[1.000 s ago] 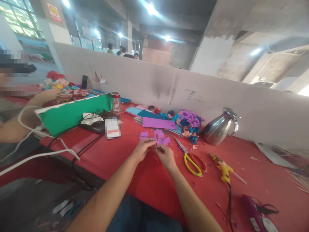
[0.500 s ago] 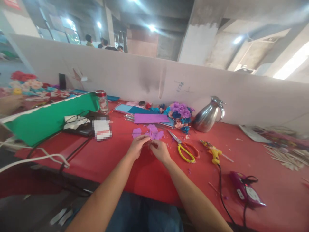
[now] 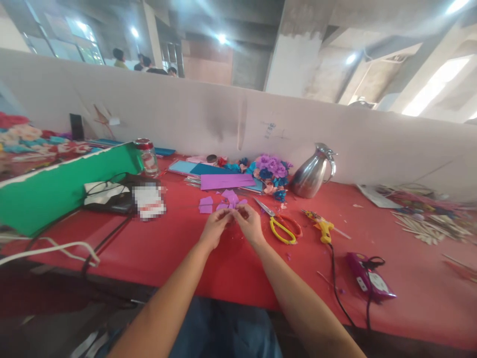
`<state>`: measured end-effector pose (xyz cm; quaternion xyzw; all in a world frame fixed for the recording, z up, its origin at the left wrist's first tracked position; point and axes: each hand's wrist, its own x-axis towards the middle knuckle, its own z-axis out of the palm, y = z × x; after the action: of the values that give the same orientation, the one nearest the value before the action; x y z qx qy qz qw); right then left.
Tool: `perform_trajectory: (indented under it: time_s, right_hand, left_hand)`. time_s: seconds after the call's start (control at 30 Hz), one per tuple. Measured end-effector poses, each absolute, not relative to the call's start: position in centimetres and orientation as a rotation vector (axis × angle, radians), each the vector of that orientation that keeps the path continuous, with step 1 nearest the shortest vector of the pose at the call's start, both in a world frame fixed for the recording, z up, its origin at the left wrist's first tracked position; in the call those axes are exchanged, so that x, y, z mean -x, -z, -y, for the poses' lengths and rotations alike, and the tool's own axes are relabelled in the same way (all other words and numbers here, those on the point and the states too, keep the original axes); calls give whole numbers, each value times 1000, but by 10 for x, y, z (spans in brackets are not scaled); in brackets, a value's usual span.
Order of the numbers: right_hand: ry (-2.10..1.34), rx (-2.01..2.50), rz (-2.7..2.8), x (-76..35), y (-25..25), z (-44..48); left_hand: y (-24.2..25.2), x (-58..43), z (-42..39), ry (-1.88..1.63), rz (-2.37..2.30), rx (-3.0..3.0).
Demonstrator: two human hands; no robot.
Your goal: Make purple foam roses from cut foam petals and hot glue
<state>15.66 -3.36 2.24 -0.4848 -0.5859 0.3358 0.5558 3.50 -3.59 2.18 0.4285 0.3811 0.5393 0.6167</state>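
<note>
My left hand (image 3: 214, 229) and my right hand (image 3: 249, 224) meet above the red table, fingertips pinched together. A small piece of purple paper seems to be between them, mostly hidden by the fingers. A thin dark line, perhaps a wire, runs left from the fingertips. Just beyond lie cut purple paper pieces (image 3: 205, 205), some partly behind my hands. Scissors (image 3: 282, 228) with yellow and red handles rest to the right of my right hand, blades slightly apart. Behind the pieces is a flat purple paper strip (image 3: 226, 181).
Finished paper flowers (image 3: 272, 166) sit at the back, beside a steel jug (image 3: 311, 171). To the right are a yellow glue gun (image 3: 325, 231), a purple corded box (image 3: 370, 278) and wooden sticks (image 3: 421, 228). A glass jar (image 3: 149, 159) and green panel (image 3: 74, 186) stand left.
The view has turned slightly right, so things appear further left. My fingertips have come closer together, the right hand moving up against the left.
</note>
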Motion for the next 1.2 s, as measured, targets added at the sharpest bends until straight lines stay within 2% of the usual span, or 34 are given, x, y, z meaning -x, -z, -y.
perform_trajectory:
  time_s: [0.23, 0.43, 0.93, 1.07, 1.2]
  right_hand:
    - [-904, 1130, 1284, -157, -14, 27]
    - [-810, 1164, 1302, -158, -13, 26]
    - [-591, 1260, 1452, -163, -21, 34]
    - [-431, 1430, 1523, -178, -26, 35]
    - [-205, 1820, 1618, -221, -33, 40]
  left_hand:
    - [-19, -36, 34, -1287, -939, -1021]
    - [-17, -36, 33, -1302, -979, -967]
    - [-4, -36, 26, -1261, -943, -1312]
    - [-1, -34, 22, -1333, -989, -1271]
    - [-2, -31, 19, -1419, -1061, -1240]
